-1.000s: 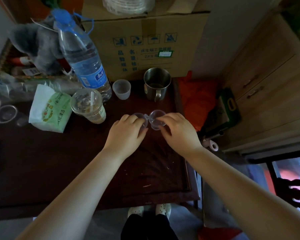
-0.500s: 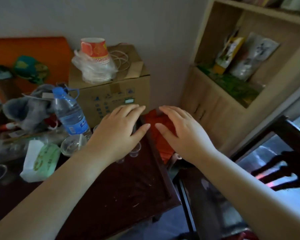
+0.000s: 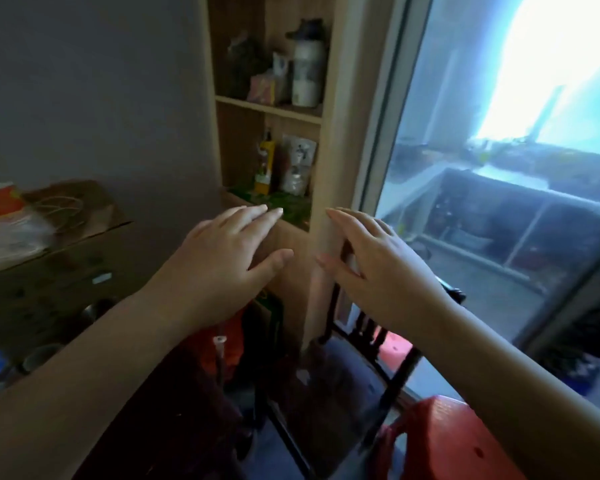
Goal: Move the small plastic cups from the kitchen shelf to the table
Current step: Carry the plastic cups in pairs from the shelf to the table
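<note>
Both hands empty, fingers loosely spread: left hand (image 3: 222, 261), right hand (image 3: 378, 268). Shelf (image 3: 269, 107) straight ahead, above fingertips; cups not discernible.

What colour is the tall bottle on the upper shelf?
The tall bottle is white with a dark lid, seen in the head view, the only one.

Grey wall (image 3: 101, 98), bright window (image 3: 499, 150), wood shelf unit (image 3: 329, 168), dark chair (image 3: 361, 368)
</note>
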`<state>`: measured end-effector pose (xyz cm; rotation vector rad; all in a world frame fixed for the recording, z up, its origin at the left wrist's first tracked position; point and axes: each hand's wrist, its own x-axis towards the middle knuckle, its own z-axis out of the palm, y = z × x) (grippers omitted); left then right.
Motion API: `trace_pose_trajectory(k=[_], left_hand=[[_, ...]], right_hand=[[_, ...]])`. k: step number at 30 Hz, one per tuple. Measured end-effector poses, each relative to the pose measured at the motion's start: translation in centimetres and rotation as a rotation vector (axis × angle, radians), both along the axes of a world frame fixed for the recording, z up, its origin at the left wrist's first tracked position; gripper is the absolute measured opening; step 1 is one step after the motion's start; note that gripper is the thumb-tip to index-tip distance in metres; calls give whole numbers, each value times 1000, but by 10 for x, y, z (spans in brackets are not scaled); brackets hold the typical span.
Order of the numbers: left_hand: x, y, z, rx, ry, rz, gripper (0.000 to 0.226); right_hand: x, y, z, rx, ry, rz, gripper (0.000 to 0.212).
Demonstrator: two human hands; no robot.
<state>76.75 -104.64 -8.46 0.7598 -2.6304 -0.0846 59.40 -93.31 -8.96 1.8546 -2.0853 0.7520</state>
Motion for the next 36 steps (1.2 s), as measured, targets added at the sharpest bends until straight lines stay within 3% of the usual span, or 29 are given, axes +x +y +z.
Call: trace_pose_trajectory(k=[12,21,27,36], left_hand=[[-166,299,50,51,76,-547,87],[-257,509,79,-9,115,-925,88],[-303,616,92,-23,127,-1128,69],[-401,709,91,-14,149,-1321,68]], right_hand=[[-92,373,55,-31,80,-547,76],[-93,613,82,-60,159,-921,68],[-103,719,92,-69,149,-1113,73],[-172,802,77,-94,116,-1285,69]])
